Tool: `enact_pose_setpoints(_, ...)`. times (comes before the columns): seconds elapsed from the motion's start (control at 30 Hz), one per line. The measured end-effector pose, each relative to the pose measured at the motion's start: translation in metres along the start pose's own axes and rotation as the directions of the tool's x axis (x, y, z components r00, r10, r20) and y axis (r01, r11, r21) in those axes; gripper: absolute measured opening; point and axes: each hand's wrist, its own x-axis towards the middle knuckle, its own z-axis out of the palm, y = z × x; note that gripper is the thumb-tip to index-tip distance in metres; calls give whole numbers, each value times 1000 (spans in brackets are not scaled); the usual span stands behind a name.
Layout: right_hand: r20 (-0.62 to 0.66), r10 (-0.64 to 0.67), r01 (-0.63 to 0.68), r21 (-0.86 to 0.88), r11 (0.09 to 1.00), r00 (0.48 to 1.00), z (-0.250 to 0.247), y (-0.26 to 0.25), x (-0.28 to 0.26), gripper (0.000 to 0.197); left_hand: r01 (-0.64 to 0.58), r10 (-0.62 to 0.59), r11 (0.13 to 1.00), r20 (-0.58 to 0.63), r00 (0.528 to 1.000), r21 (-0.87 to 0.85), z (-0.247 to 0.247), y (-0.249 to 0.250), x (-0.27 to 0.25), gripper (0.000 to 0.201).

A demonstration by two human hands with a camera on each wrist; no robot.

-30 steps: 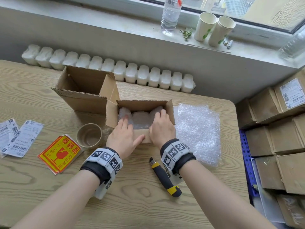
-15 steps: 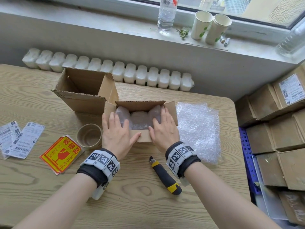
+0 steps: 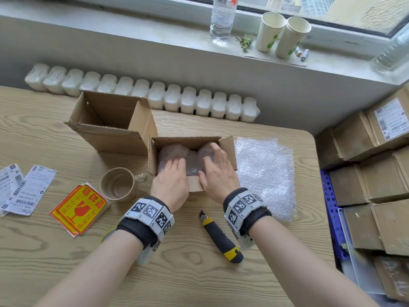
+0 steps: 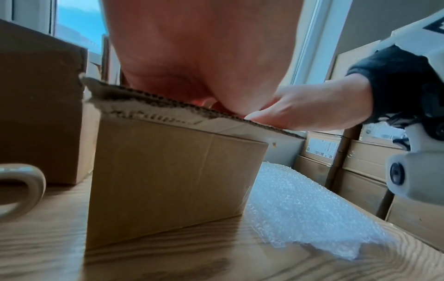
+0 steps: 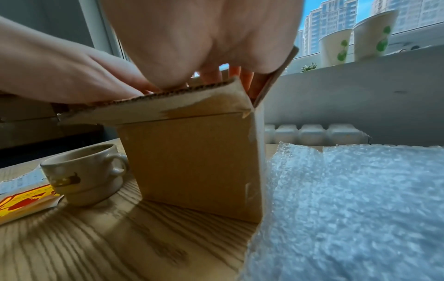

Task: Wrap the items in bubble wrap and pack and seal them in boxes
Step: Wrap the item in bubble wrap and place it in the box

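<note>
A small open cardboard box [image 3: 188,140] stands mid-table with a bubble-wrapped bundle [image 3: 193,161] inside. My left hand [image 3: 174,168] lies flat on the bundle's left half, fingers straight. My right hand [image 3: 213,159] presses flat on its right half, fingertips near the far right corner. Both palms cover the near flap [image 4: 168,114], which is bent inward. From the wrist views I see the box's outer wall [image 5: 192,161] and the heels of both hands on the flap edge. A loose bubble wrap sheet [image 3: 265,173] lies right of the box.
A beige mug [image 3: 117,185] stands left of the box, a larger open box [image 3: 106,127] behind it. A utility knife [image 3: 221,238] lies between my wrists. Fragile stickers [image 3: 77,209] and shipping labels [image 3: 26,189] lie at left. Packed boxes [image 3: 376,173] are stacked off the table's right edge.
Both hands have flattened and slid a little further into the box over the bundle; the left thumb has drawn in beside the palm. Box and bundle stay in place.
</note>
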Motion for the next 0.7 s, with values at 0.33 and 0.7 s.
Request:
enact_pose_setpoints(0.33,25,7,-3,-147,989,1000,18,1,-1,52,-110,110,994,7,994,10,12,-19,0,55)
enact_pose_setpoints(0.7,72,84,-70,-180,981,994,11,-8,-5,55,-115,115,993,7,993,-32,13,-27,1,65)
